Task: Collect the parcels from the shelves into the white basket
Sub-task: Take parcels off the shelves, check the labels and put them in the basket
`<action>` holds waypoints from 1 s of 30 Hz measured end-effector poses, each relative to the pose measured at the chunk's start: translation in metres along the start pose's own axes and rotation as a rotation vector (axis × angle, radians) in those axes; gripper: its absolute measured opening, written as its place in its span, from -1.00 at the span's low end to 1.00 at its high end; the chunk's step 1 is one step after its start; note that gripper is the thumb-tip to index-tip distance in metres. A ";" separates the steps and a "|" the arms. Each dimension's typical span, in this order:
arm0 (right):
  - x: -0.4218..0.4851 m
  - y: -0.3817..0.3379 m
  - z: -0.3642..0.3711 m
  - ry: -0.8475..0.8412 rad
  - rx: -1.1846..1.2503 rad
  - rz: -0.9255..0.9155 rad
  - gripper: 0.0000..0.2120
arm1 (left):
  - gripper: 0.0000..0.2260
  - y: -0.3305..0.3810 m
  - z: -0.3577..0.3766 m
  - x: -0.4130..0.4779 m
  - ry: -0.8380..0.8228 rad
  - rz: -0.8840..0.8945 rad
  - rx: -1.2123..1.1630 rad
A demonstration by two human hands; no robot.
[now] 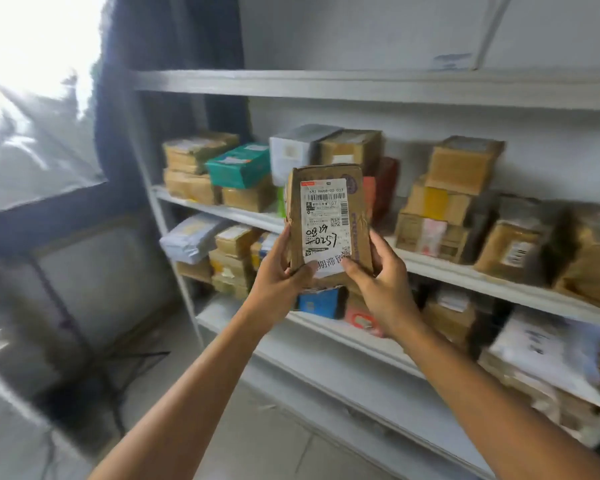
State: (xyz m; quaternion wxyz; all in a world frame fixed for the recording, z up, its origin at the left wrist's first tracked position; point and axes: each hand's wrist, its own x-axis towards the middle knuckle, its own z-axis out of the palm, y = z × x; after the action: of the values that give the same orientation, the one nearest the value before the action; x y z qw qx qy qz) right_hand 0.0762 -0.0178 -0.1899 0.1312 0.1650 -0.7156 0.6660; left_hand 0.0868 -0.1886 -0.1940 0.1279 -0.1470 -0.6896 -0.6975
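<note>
Through the head camera I saw both hands raised in front of the shelves [361, 87], holding one brown parcel [355, 216] between them. The parcel stood upright in the air, in front of the middle shelf and not resting on any board. Its white shipping label [324, 220] faced the camera, with a barcode at the top and black handwritten numbers in the middle.

The left hand [277, 276] gripped the lower left edge of the parcel, the thumb on the front face and the fingers curled behind it. The right hand [383, 284] gripped the lower right edge in the same way, its thumb lying over the bottom corner of the label. So both grips were closed around this one parcel.

Behind it, the middle shelf carried many more parcels: a teal box [239, 166] on top of brown cartons at the left, a white box [290, 150] beside it, and stacks of brown cartons further right. On the shelf below I could see a grey mailer bag [191, 237] at the left end and a blue box [321, 303] just under the hands. The right side of the shelves was blurred, so I could not read those parcels.

At the far left there was a bright window [32, 46], with a dark curtain [174, 46] hanging between it and the shelves.
</note>
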 end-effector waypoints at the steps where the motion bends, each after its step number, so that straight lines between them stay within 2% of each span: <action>1: 0.009 0.007 0.015 -0.047 0.034 0.005 -0.46 | -0.45 -0.001 -0.014 -0.001 0.053 -0.011 0.025; 5: 0.046 0.033 0.071 -0.213 0.128 0.009 -0.55 | -0.43 -0.008 -0.059 -0.010 0.274 -0.039 0.061; 11: 0.068 0.057 0.135 -0.550 0.264 -0.008 -0.61 | -0.40 -0.012 -0.092 -0.039 0.609 -0.091 0.207; 15: 0.046 0.057 0.162 -0.783 0.359 0.009 -0.55 | -0.34 -0.004 -0.092 -0.083 0.832 -0.154 0.306; 22: -0.028 0.037 0.178 -1.119 0.496 0.010 -0.50 | -0.47 0.014 -0.056 -0.179 1.175 -0.206 0.331; 30: -0.123 0.038 0.139 -1.403 0.500 0.063 -0.45 | -0.45 0.010 0.031 -0.278 1.443 -0.263 0.365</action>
State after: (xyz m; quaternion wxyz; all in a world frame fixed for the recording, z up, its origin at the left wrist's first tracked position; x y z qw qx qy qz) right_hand 0.1772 -0.1461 -0.2859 -0.4169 0.5556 -0.4630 0.5506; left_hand 0.3479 -0.1644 -0.2905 0.4858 0.4532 -0.5511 -0.5048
